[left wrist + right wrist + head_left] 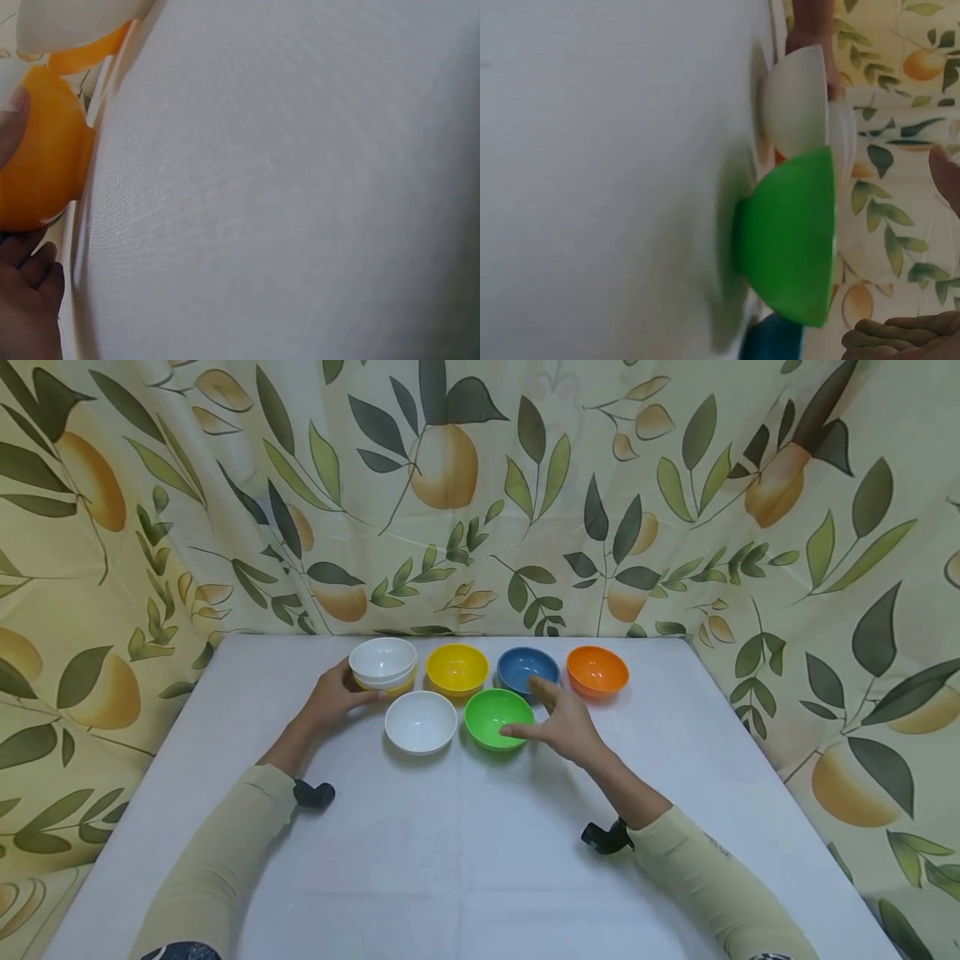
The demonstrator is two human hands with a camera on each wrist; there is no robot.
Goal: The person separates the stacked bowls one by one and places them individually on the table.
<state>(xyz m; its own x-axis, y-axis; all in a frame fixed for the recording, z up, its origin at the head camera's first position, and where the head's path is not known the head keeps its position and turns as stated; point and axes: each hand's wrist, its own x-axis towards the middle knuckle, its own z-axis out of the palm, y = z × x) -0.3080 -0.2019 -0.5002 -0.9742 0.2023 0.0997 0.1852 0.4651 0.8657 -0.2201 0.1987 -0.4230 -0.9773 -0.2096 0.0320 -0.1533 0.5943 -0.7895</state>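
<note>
At the far left of the row, a white bowl [382,658] sits stacked in a yellow bowl [46,154]. My left hand [335,695] grips this stack from the side, thumb at the front and fingers partly hidden behind. Over the green bowl [491,720] hovers my right hand [568,724], its thumb and fingers spread apart and holding nothing. Its fingertips reach over the near edge of the blue bowl [528,670]. In the right wrist view the green bowl [791,236] stands apart from the fingers. Another white bowl [421,722] stands left of the green one.
A second yellow bowl [457,669] stands in the back row between the stack and the blue bowl. The orange bowl [597,671] ends that row at the right. A white cloth covers the table [450,852]; a fruit-patterned curtain [480,552] hangs behind.
</note>
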